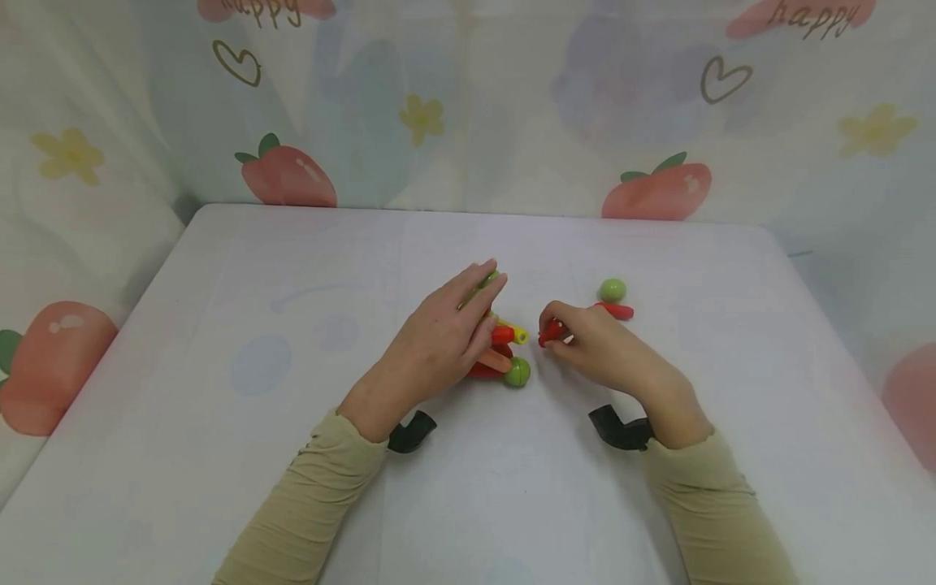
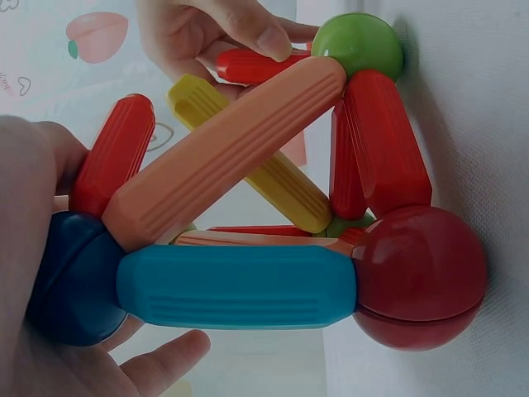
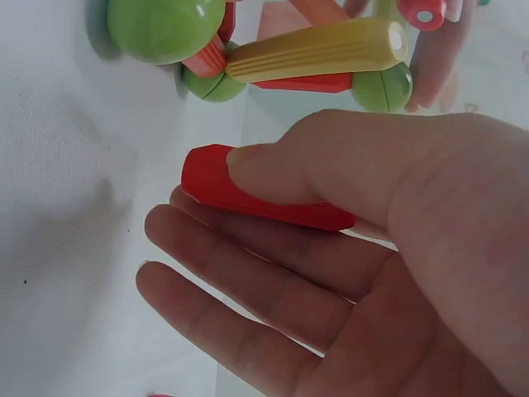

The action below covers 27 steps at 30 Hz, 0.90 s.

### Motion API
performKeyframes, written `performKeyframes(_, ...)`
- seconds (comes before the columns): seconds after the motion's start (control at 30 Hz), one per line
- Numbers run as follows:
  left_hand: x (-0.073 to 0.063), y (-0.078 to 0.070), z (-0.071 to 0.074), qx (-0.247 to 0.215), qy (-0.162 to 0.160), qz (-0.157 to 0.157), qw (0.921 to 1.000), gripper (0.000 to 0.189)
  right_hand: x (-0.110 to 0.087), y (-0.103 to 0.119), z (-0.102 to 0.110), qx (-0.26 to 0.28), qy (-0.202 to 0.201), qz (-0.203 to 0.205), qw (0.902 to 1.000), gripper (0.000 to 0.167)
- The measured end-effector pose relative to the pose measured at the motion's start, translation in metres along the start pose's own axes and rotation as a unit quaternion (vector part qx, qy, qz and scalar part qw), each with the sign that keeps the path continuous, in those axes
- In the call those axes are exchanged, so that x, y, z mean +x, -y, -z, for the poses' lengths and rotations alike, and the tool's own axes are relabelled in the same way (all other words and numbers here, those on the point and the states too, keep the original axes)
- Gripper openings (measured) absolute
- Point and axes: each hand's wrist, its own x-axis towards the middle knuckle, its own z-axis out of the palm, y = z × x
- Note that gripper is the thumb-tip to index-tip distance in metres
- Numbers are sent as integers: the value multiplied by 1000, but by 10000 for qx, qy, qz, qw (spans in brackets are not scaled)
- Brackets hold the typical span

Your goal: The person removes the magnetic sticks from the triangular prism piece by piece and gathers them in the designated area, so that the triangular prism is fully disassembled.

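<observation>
A frame of coloured toy rods and balls stands on the table under my left hand (image 1: 439, 333). In the left wrist view, thumb and fingers straddle its blue ball (image 2: 74, 281); a blue rod (image 2: 240, 287) leads from there to a dark red ball (image 2: 420, 277). An orange rod (image 2: 231, 149) slants to a green ball (image 2: 359, 43). My right hand (image 1: 607, 349), just right of the frame, pinches a short red rod (image 3: 211, 172) between thumb and index finger. Its other fingers extend loosely. The rod is apart from the frame in the right wrist view.
A loose green ball (image 1: 613, 290) and another red rod (image 1: 620, 311) lie beyond my right hand. Black curved pieces (image 1: 621, 429) stick out at both wrists. Behind the white table (image 1: 183, 487) hangs a printed cloth (image 1: 497, 106).
</observation>
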Motion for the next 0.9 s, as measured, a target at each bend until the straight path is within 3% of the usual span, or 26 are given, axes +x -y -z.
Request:
performKeyframes(0.33, 0, 0, 0, -20, -12, 0, 10000, 46, -2, -5, 5, 18, -147, -15, 9999, 22)
performKeyframes(0.57, 0, -1, 1, -48, 185, 134, 9997, 48, -4, -12, 13, 197, -263, -509, 9982, 31)
performKeyframes(0.9, 0, -1, 0, -53, 54, 54, 10000, 46, -17, -27, 31, 190, -671, -651, 9954, 23)
